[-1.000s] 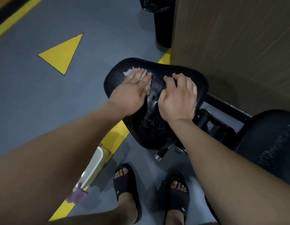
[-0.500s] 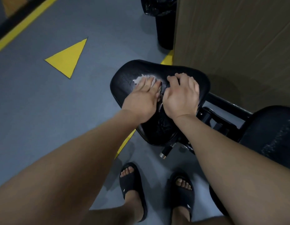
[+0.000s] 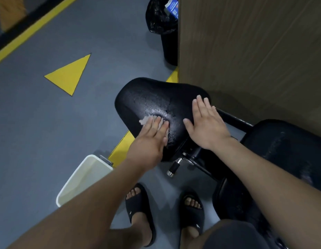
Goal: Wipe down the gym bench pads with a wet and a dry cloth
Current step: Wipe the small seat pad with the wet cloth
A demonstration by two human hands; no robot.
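Two flat hands: left (image 3: 150, 139) presses cloth (image 3: 144, 121), right (image 3: 206, 126) pad (image 3: 147, 97).

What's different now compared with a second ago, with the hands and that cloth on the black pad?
The left hand has dragged the cloth from the far part of the black pad back toward its near edge, leaving a wet sheen. The right hand, fingers curled before, now lies flat. Nothing was picked up or let go. Both hands stay on the pad.
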